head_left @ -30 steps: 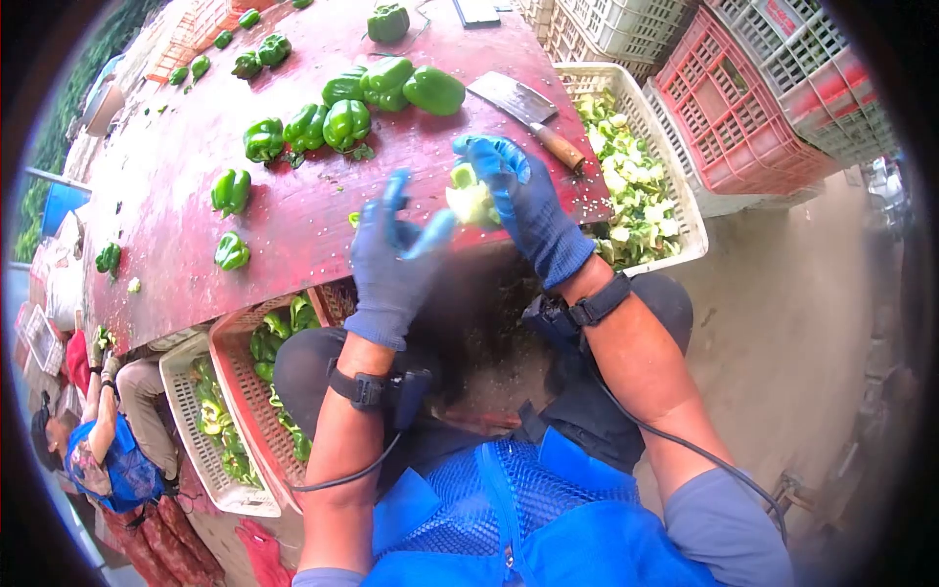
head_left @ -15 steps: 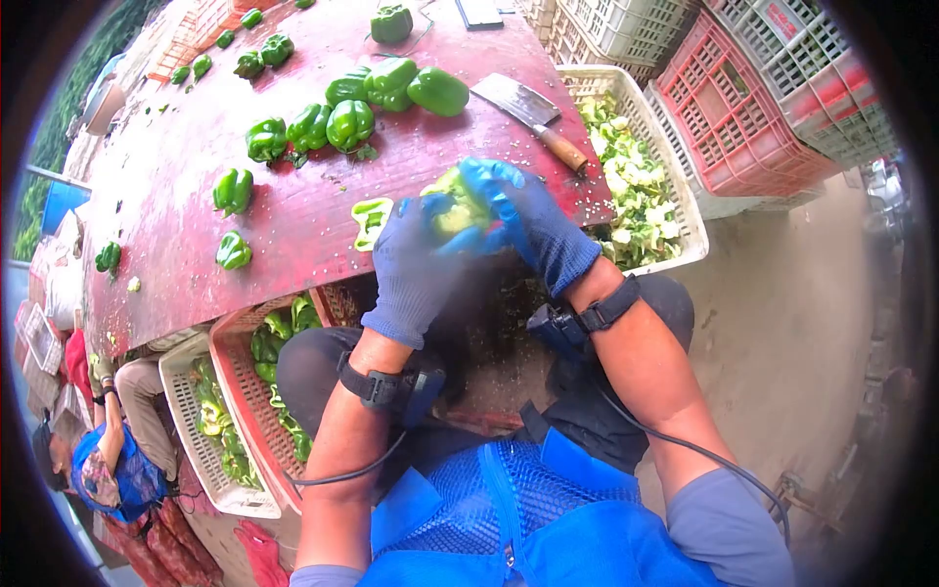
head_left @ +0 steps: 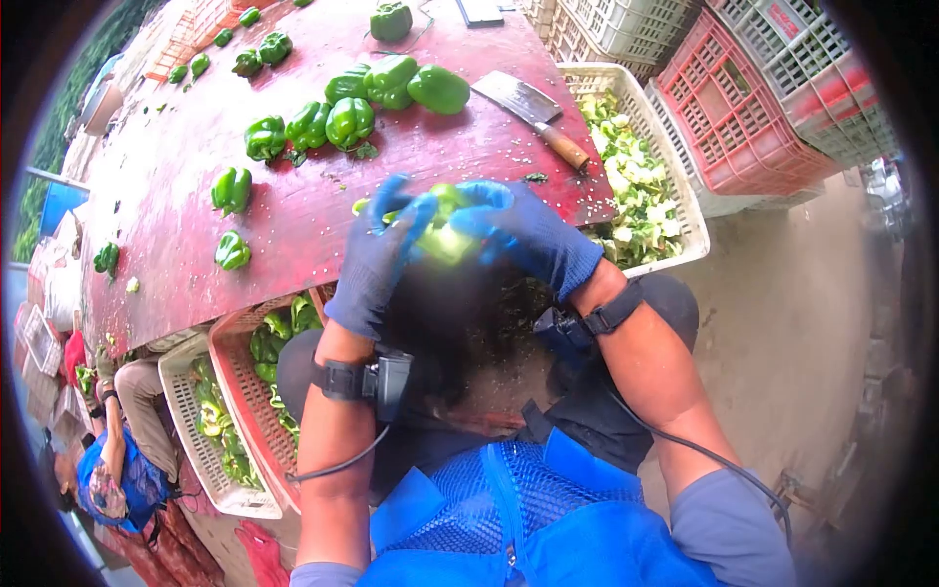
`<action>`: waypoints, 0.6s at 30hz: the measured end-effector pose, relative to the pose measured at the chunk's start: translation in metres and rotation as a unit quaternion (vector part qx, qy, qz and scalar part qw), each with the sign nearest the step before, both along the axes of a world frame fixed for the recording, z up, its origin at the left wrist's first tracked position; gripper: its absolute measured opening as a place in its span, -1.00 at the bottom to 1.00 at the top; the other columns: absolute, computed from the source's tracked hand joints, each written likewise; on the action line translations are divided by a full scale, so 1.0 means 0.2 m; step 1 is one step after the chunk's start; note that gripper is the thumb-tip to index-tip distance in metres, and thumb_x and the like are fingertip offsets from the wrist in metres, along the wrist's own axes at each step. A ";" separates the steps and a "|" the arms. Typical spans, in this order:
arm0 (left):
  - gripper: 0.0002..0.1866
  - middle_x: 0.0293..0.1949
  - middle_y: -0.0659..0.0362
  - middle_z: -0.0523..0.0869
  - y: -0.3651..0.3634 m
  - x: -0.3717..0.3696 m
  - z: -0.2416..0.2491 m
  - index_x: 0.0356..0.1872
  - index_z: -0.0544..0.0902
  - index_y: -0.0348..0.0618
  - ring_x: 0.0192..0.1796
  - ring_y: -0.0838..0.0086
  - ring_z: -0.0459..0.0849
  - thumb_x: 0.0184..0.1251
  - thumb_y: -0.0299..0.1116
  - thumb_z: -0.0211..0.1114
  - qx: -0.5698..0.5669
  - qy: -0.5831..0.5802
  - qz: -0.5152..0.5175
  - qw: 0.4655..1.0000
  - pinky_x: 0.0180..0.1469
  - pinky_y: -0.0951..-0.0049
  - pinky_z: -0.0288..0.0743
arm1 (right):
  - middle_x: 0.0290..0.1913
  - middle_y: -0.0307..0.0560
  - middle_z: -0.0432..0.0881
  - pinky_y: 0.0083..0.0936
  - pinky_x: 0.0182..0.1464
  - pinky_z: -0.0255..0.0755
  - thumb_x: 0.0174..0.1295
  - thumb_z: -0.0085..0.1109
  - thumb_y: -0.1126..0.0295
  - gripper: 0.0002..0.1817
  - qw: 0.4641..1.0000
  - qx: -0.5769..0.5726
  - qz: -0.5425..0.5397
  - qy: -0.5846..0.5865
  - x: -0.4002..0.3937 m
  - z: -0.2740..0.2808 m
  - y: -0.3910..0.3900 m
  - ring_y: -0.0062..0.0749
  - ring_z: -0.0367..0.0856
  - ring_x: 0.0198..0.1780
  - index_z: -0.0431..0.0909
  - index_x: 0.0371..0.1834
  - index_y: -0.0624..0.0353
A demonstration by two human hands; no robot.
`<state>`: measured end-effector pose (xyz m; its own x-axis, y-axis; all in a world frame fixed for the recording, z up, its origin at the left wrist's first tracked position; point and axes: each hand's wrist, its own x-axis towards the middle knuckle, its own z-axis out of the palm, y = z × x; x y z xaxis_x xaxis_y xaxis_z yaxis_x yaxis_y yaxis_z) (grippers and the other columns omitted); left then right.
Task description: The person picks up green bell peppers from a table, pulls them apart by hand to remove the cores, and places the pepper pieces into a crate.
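Observation:
Both my hands wear blue gloves and meet at the near edge of the red table (head_left: 186, 284). My left hand (head_left: 384, 245) curls around the left side of a cut green pepper (head_left: 448, 240). On its right side, my right hand (head_left: 523, 225) grips the same pepper with bent fingers. The pepper is blurred, and its pale inside shows. Part of another light green piece shows behind my left fingers. A cleaver (head_left: 533, 117) with a wooden handle lies beyond my right hand. Several whole green peppers (head_left: 350, 122) sit farther back on the table.
A white crate (head_left: 685, 201) of pale pepper scraps stands right of the table. Stacked crates (head_left: 729, 127) rise behind it. Below the table's near edge are a red crate (head_left: 235, 391) and a white crate (head_left: 186, 421) with cut peppers. A person (head_left: 122, 470) sits at the lower left.
My left hand has shifted left and its fingers have lifted over the cut piece on the table. The pepper has turned between my hands. The person at the left now holds something green.

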<state>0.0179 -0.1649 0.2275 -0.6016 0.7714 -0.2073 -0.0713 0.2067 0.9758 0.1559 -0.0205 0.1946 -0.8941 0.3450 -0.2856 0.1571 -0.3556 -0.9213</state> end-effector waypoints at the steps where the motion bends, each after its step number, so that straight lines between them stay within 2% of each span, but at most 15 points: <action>1: -0.56 -0.09 0.16 0.65 0.00 -0.01 -0.03 0.13 0.59 -0.25 -0.07 0.57 0.61 0.38 -0.16 0.30 0.000 0.002 0.003 1.000 -0.10 0.52 0.56 | -0.22 -0.26 0.66 -0.61 -0.29 0.50 0.25 0.30 0.27 -0.61 0.999 0.039 0.033 0.012 -0.01 0.00 0.00 -0.62 0.58 -0.31 0.56 0.09 0.22; 2: -0.59 -0.11 0.17 0.66 0.01 -0.01 -0.07 0.13 0.59 -0.25 -0.09 0.56 0.62 0.41 -0.19 0.27 0.022 -0.019 -0.056 0.998 -0.11 0.52 0.56 | -0.22 -0.26 0.66 -0.61 -0.29 0.50 0.25 0.30 0.27 -0.61 0.999 0.037 0.034 0.013 -0.01 0.00 -0.02 -0.62 0.58 -0.31 0.56 0.09 0.22; 3: -0.61 -0.13 0.19 0.67 0.01 -0.02 -0.11 0.14 0.59 -0.25 -0.10 0.56 0.64 0.44 -0.21 0.24 0.043 -0.040 -0.117 0.991 -0.11 0.52 0.57 | -0.21 -0.20 0.67 -0.53 -0.24 0.52 0.21 0.32 0.24 -0.58 0.996 0.078 0.028 0.040 -0.01 -0.01 -0.03 -0.52 0.61 -0.30 0.56 0.07 0.22; 4: -0.61 -0.13 0.19 0.67 0.02 -0.02 -0.15 0.14 0.59 -0.25 -0.10 0.56 0.64 0.44 -0.21 0.24 0.041 -0.041 -0.119 0.991 -0.11 0.52 0.57 | -0.21 -0.14 0.68 -0.45 -0.20 0.54 0.18 0.34 0.20 -0.56 0.990 0.120 0.020 0.065 -0.01 -0.01 -0.05 -0.41 0.65 -0.29 0.57 0.05 0.22; 5: -0.65 -0.16 0.20 0.68 0.03 -0.02 -0.17 0.10 0.60 -0.26 -0.15 0.56 0.65 0.44 -0.25 0.23 0.020 -0.057 -0.091 0.994 -0.14 0.52 0.57 | -0.21 -0.14 0.68 -0.45 -0.20 0.54 0.18 0.34 0.20 -0.56 0.991 0.120 0.017 0.063 -0.01 -0.04 -0.06 -0.41 0.65 -0.29 0.57 0.05 0.22; 6: -0.69 -0.20 0.21 0.69 0.05 -0.02 -0.18 0.07 0.61 -0.26 -0.20 0.57 0.66 0.45 -0.29 0.22 0.001 -0.074 -0.062 0.995 -0.17 0.53 0.58 | -0.21 -0.03 0.68 -0.34 -0.15 0.55 0.14 0.35 0.14 -0.54 0.936 0.348 -0.030 0.026 -0.02 -0.07 -0.07 -0.23 0.66 -0.24 0.57 0.01 0.21; 7: -0.69 -0.20 0.21 0.69 0.06 -0.01 -0.21 0.07 0.61 -0.26 -0.20 0.57 0.66 0.45 -0.29 0.22 0.003 -0.075 -0.062 0.995 -0.17 0.53 0.58 | -0.21 0.08 0.68 -0.24 -0.10 0.55 0.11 0.37 0.08 -0.51 0.827 0.557 -0.074 -0.013 -0.03 -0.09 -0.07 -0.05 0.68 -0.20 0.57 -0.03 0.20; 8: -0.72 -0.23 0.22 0.69 0.08 0.01 -0.23 0.01 0.62 -0.26 -0.25 0.58 0.66 0.43 -0.29 0.25 -0.009 -0.078 -0.004 0.997 -0.21 0.53 0.58 | -0.21 0.08 0.68 -0.24 -0.10 0.55 0.11 0.37 0.08 -0.51 0.826 0.558 -0.073 -0.014 -0.03 -0.06 -0.09 -0.05 0.68 -0.20 0.57 -0.03 0.20; 9: -0.75 -0.26 0.23 0.70 0.08 0.02 -0.24 -0.05 0.64 -0.26 -0.30 0.60 0.66 0.41 -0.30 0.28 -0.023 -0.081 0.053 0.995 -0.24 0.54 0.58 | -0.19 0.16 0.65 -0.15 -0.07 0.54 0.08 0.37 0.04 -0.50 0.811 0.574 -0.081 -0.077 -0.02 -0.01 -0.11 0.06 0.65 -0.14 0.56 -0.07 0.19; 10: -0.75 -0.26 0.23 0.70 0.08 0.02 -0.25 -0.05 0.64 -0.26 -0.30 0.60 0.66 0.41 -0.30 0.28 -0.024 -0.082 0.051 0.995 -0.24 0.54 0.58 | -0.17 0.24 0.63 -0.07 -0.05 0.52 0.05 0.38 0.00 -0.49 0.792 0.587 -0.088 -0.142 -0.01 0.02 -0.12 0.17 0.62 -0.09 0.56 -0.12 0.18; 12: -0.76 -0.27 0.22 0.70 0.07 0.03 -0.26 -0.11 0.64 -0.26 -0.32 0.60 0.65 0.37 -0.30 0.33 -0.041 0.014 0.051 0.998 -0.27 0.52 0.59 | -0.17 0.22 0.64 -0.08 -0.05 0.53 0.05 0.38 0.00 -0.50 0.791 0.588 -0.093 -0.144 -0.02 -0.02 -0.13 0.15 0.63 -0.09 0.55 -0.13 0.18; 14: -0.75 -0.28 0.22 0.70 0.08 0.05 -0.25 -0.11 0.64 -0.27 -0.32 0.60 0.65 0.35 -0.29 0.34 -0.059 0.042 0.049 0.996 -0.26 0.52 0.59 | -0.18 0.20 0.65 -0.08 -0.05 0.53 0.05 0.39 0.01 -0.51 0.791 0.586 -0.098 -0.148 -0.02 -0.03 -0.13 0.13 0.64 -0.09 0.54 -0.14 0.17; 16: -0.73 -0.28 0.23 0.70 0.08 0.07 -0.24 -0.10 0.64 -0.28 -0.31 0.60 0.65 0.34 -0.28 0.36 -0.075 0.068 0.045 0.994 -0.24 0.52 0.59 | -0.17 0.19 0.65 -0.09 -0.05 0.53 0.06 0.38 0.04 -0.52 0.824 0.535 -0.025 -0.186 -0.03 0.01 -0.11 0.11 0.65 -0.07 0.54 -0.14 0.19; 18: -0.65 -0.30 0.17 0.72 0.07 0.09 -0.24 -0.14 0.65 -0.30 -0.29 0.59 0.61 0.19 -0.25 0.48 -0.064 0.079 0.066 0.993 -0.18 0.52 0.54 | -0.17 0.19 0.65 -0.09 -0.04 0.53 0.07 0.38 0.06 -0.53 0.821 0.535 -0.022 -0.199 -0.04 0.03 -0.11 0.11 0.65 -0.07 0.54 -0.15 0.20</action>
<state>0.0353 -0.1507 0.1787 -0.7281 0.6574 -0.1943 0.0455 0.3291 0.9432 0.1482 -0.0432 0.1997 -0.7831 0.6186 -0.0639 0.5299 0.6100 -0.5892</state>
